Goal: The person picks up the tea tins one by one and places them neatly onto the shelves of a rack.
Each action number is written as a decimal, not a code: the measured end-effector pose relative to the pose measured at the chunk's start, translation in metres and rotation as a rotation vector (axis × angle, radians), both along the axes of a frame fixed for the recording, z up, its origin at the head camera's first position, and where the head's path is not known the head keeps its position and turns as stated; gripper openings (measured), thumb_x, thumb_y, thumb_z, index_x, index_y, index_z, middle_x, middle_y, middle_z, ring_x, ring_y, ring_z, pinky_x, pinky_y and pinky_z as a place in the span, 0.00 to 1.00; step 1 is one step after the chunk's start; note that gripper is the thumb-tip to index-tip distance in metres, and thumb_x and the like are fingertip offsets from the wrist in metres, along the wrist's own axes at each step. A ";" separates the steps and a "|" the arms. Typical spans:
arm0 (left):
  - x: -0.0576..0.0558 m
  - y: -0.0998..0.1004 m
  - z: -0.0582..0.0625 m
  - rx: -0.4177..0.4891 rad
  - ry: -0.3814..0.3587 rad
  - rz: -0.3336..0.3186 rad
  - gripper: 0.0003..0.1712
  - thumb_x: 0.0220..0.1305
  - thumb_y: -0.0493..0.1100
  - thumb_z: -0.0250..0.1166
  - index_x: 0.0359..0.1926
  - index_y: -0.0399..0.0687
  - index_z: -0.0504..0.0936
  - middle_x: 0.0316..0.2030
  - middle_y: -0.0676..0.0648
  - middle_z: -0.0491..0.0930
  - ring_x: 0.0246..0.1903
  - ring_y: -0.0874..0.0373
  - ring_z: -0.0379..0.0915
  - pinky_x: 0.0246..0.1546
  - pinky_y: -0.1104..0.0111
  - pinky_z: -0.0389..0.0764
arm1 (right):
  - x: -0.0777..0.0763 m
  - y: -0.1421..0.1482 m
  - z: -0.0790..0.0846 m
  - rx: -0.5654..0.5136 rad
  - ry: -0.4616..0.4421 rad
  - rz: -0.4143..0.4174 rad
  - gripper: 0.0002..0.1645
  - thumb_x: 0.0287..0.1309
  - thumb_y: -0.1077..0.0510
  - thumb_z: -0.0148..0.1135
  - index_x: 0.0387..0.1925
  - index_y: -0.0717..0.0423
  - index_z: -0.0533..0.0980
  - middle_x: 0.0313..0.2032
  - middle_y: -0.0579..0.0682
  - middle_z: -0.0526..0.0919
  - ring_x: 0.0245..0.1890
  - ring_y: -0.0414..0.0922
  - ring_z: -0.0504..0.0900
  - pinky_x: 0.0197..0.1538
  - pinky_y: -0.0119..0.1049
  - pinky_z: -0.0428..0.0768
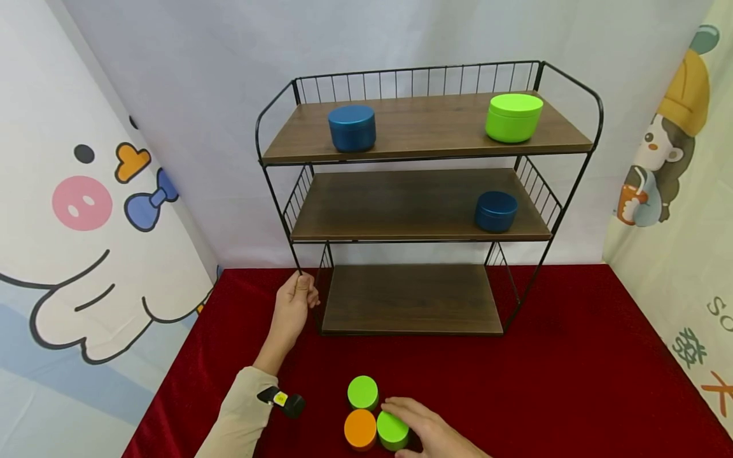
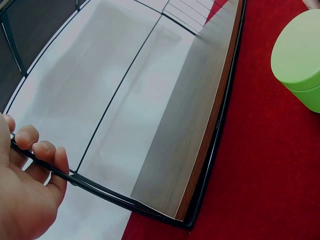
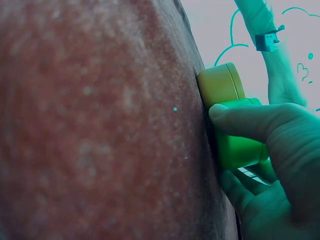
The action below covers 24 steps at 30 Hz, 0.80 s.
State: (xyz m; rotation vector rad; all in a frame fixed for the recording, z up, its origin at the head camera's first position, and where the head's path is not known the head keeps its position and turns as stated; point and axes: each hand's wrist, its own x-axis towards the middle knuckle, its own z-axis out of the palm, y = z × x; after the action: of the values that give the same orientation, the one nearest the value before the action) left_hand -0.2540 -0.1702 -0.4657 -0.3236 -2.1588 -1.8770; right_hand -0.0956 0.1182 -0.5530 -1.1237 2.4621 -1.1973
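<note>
Two hands, both busy. My right hand (image 1: 432, 432) is clamped on one bright green, smooth, round lidded container (image 1: 392, 430), thumb to one side and fingers to the other; it is on the red velvety cloth (image 1: 572, 369). Just beside it, on the far side from my right palm, one orange round lidded container (image 1: 360, 429). Slightly farther ahead and left of my right hand, one more green lidded container (image 1: 363, 392), upright. So three down here: two green, one orange.

My left hand (image 1: 294, 299) has its fingers curled round one thin black metal side post (image 1: 280, 216), belonging to one rack (image 1: 420, 203) with three brown wood-grain boards, to the right of that hand and ahead of my right one. Three containers on it. Top board, two: one blue round container (image 1: 352, 129) up and right of my left hand, one large lime-green container (image 1: 513, 118) farther right. Middle board, one: a dark blue container (image 1: 495, 212), ahead and a bit right of my right hand.

Also: one cream sleeve (image 1: 240, 407) and one black wrist device (image 1: 280, 399) with a yellow label, behind my left hand. Pale backdrop (image 1: 435, 32) beyond the rack.
</note>
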 end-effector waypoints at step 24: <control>-0.002 -0.001 -0.002 0.011 -0.005 -0.004 0.23 0.84 0.44 0.43 0.33 0.29 0.64 0.21 0.44 0.62 0.23 0.60 0.63 0.33 0.69 0.76 | -0.002 0.002 0.003 -0.041 -0.043 0.011 0.37 0.65 0.55 0.71 0.70 0.63 0.69 0.63 0.56 0.76 0.61 0.44 0.78 0.60 0.34 0.81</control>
State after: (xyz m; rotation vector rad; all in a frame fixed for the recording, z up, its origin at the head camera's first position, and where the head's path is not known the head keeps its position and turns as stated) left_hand -0.2557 -0.1714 -0.4673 -0.3219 -2.1523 -1.8926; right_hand -0.0979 0.1202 -0.5500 -1.1085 2.4073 -1.2604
